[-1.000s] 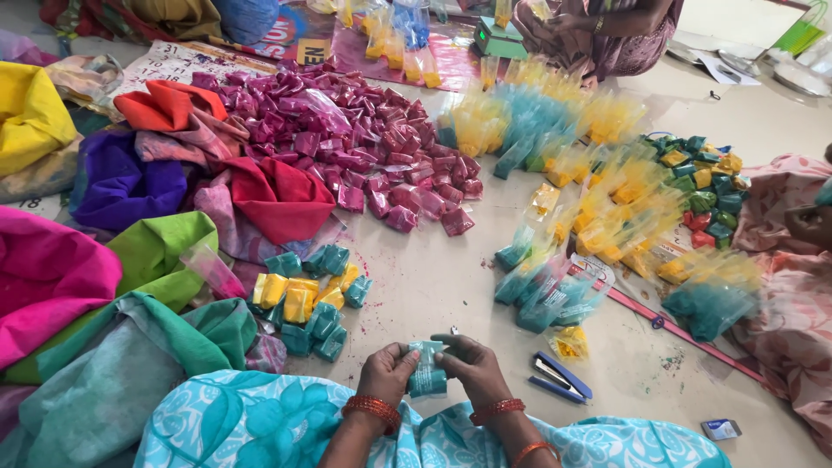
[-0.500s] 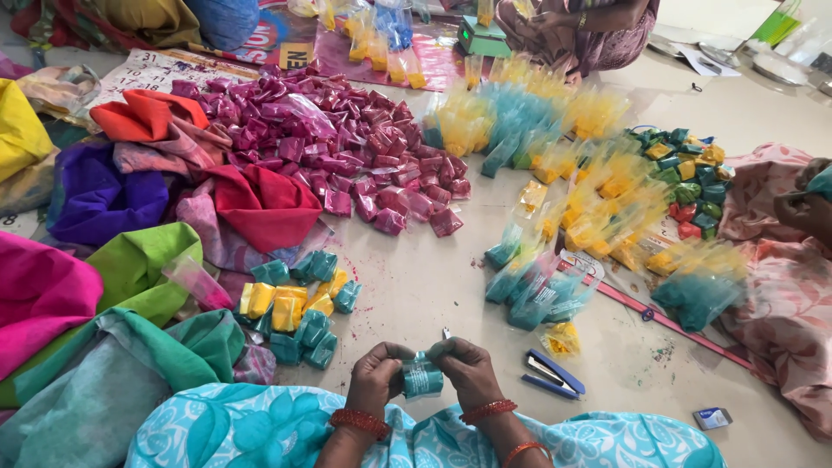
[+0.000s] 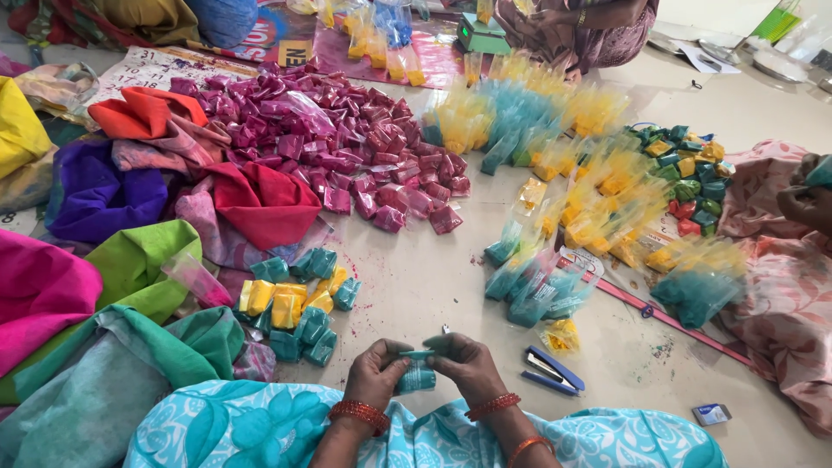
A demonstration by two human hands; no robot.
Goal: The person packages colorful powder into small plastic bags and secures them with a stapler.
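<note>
Both my hands meet low in the middle of the view over a small clear packet of teal powder. My left hand grips its left side and my right hand pinches the folded top edge. Red bangles circle both wrists. A blue stapler lies on the floor just right of my right hand. A small heap of folded teal and yellow packets sits to the left, in front of my left hand.
A big pile of magenta packets lies at centre back. Open yellow and teal packets spread to the right. Coloured cloth bags crowd the left. Another person sits at the back, and a hand shows at the right edge.
My hands have stayed together on the teal packet, folding its top over. The view has shifted slightly; nothing else on the floor moved.
</note>
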